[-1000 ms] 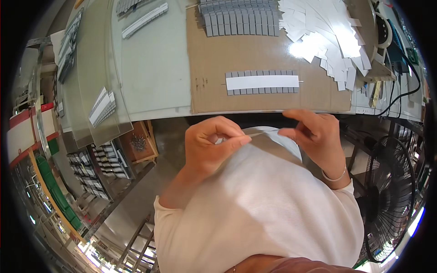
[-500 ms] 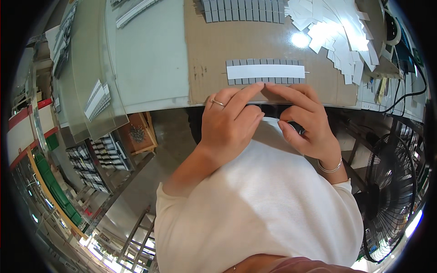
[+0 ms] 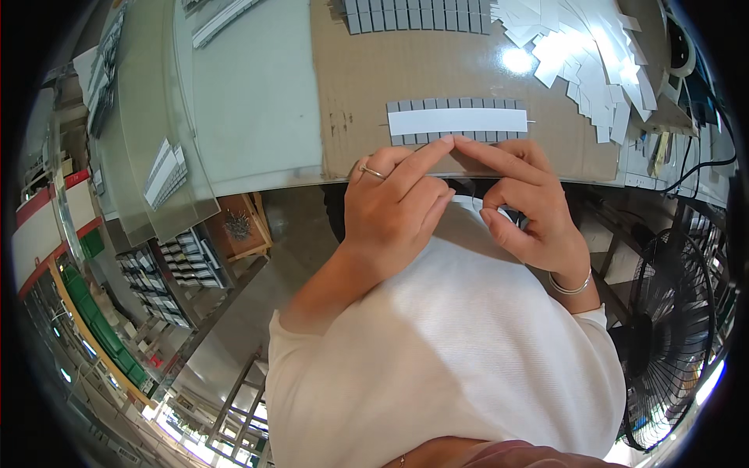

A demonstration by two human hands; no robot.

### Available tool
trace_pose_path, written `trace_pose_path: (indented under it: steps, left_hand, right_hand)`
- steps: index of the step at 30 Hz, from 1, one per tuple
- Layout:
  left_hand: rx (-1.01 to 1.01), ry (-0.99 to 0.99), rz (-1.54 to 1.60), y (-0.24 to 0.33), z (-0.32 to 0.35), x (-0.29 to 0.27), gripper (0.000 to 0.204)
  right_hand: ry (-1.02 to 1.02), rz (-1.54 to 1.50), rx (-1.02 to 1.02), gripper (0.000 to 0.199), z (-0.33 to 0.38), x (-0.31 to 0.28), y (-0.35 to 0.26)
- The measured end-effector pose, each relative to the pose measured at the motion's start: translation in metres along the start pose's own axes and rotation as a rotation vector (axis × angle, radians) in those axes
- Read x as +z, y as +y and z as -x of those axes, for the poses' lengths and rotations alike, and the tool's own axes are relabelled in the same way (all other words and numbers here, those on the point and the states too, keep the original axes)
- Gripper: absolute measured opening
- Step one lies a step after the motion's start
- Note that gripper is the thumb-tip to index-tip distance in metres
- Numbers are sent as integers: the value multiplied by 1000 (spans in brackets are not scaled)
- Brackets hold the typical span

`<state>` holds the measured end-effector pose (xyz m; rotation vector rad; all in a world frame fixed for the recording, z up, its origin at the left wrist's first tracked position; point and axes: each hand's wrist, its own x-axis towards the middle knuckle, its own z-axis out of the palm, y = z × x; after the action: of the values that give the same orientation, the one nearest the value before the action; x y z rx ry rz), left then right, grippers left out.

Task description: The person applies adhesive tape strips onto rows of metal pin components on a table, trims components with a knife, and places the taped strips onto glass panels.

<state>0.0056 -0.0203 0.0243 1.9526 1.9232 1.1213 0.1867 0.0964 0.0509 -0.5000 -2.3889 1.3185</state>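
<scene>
Glass-topped workbench [image 3: 257, 101], brown cardboard sheet [image 3: 437, 70], row of grey tabs under white strip [image 3: 459, 121], heap of white strips [image 3: 581, 54]

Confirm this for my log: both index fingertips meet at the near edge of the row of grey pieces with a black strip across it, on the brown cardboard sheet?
Not quite. In the head view the strip across the grey pieces is white, not black. The rest holds: the left hand and right hand meet fingertips at its near edge on the cardboard sheet.

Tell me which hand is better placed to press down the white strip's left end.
Left, probably. The left hand has its index fingertip on the white strip nearer that end; the right hand touches just right of it.
</scene>
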Motion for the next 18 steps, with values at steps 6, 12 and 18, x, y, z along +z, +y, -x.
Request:
trace_pose_path:
  steps: [6, 12, 18]
  left_hand:
    - [-14, -2, 14, 0, 1, -1, 18]
    - [-72, 167, 257, 6, 3, -16, 25]
    - [-321, 160, 618, 13, 13, -27, 24]
  right_hand:
    - [-15, 3, 13, 9, 0, -1, -1]
    - [133, -22, -20, 7, 9, -16, -6]
    - [346, 173, 197, 12, 23, -21, -15]
